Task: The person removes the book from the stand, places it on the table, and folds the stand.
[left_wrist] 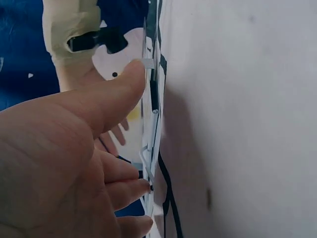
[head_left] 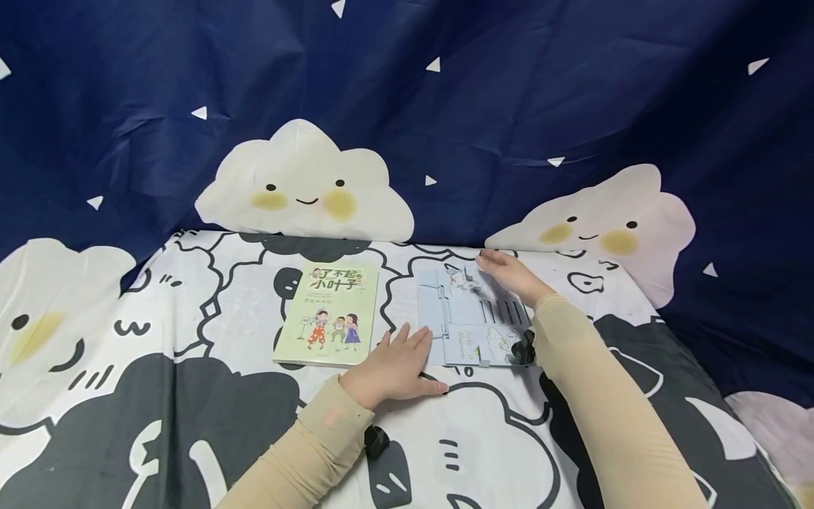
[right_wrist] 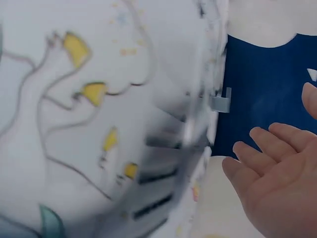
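Note:
A light blue folding book stand, printed with birds and cut with slots, lies folded on the patterned cloth. Spread over its lower left corner is my left hand, thumb pointing right along the front edge. The left wrist view catches the stand edge-on, with the left fingertips and thumb right at it. My right hand lies along the far right edge, fingers straight. In the right wrist view the stand's printed face is blurred and close, and the right hand is beside it with relaxed fingers.
A pale green book with cartoon children on its cover lies left of the stand. Black-and-white cartoon cloth covers the table. Behind hangs a dark blue curtain with smiling clouds.

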A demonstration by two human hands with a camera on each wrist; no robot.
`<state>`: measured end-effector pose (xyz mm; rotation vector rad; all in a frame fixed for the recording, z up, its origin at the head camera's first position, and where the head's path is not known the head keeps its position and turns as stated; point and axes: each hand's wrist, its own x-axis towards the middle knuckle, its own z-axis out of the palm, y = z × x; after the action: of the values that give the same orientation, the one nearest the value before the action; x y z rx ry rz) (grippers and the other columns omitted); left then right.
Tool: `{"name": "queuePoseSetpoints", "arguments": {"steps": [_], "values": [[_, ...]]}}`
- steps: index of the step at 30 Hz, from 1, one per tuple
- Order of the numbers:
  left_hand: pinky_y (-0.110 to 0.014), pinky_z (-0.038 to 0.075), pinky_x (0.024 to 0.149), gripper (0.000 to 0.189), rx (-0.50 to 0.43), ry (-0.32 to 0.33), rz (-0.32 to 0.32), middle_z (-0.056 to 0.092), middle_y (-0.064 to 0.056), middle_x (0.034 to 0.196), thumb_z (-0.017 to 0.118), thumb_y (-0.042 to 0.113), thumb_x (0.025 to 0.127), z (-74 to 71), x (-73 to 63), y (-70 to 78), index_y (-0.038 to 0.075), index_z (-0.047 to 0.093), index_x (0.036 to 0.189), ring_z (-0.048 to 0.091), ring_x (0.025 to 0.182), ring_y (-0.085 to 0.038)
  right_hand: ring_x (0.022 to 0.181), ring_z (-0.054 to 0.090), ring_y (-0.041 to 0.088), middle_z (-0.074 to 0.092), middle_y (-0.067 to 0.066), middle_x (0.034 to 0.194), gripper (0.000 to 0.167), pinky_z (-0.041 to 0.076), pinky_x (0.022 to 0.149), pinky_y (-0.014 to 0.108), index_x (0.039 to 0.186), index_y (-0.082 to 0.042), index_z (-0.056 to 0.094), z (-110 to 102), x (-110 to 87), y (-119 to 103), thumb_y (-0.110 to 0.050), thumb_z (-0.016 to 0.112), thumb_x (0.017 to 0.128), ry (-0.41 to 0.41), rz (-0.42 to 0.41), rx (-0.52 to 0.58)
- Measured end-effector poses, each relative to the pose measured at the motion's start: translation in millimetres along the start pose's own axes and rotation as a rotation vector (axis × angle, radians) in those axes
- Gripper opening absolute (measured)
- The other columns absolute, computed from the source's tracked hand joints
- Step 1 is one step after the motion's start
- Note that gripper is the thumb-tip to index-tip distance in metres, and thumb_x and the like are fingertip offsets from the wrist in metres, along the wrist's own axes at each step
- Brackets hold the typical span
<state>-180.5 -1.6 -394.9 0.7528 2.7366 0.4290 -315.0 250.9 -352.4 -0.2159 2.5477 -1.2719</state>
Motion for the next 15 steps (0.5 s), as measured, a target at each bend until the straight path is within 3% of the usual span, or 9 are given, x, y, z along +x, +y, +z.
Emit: {"name": "queuePoseSetpoints", "arguments": {"steps": [5,8,15], "values": [[-0.06,0.018,0.121,0.094,0.014,0.05,0.009,0.024,-0.01,0.164,0.058,0.064,0.09,-3.6,2.3,-4.9,0.006,0.025,0.157,0.015,0.152,-0.038,0.151,0.019,0.039,0.016,0.018,0.165,0.073,0.023,0.12,0.056,0.159,-0.005,0.011,-11.0,-12.5,-9.3,-0.045,0.04,0.106,0.062,-0.022,-0.05],[-0.063,0.02,0.119,0.092,0.032,0.105,0.011,0.026,-0.012,0.163,0.057,0.063,0.091,-10.3,3.0,-9.8,0.006,0.027,0.157,0.018,0.151,-0.043,0.152,0.016,0.038,0.013,0.013,0.167,0.076,0.022,0.12,0.057,0.16,-0.01,0.01,-16.5,-22.1,-15.0,-0.051,0.04,0.104,0.104,-0.026,-0.085],[-0.066,0.016,0.118,0.087,0.077,0.202,-0.046,0.023,-0.011,0.165,0.054,0.063,0.093,-40.9,-6.1,-24.5,0.011,0.028,0.157,0.013,0.151,-0.044,0.152,0.013,0.04,0.013,0.011,0.167,0.083,0.018,0.12,0.061,0.161,-0.024,0.013,-18.2,-48.9,-28.4,-0.067,0.041,0.096,0.245,-0.032,-0.236]]}}
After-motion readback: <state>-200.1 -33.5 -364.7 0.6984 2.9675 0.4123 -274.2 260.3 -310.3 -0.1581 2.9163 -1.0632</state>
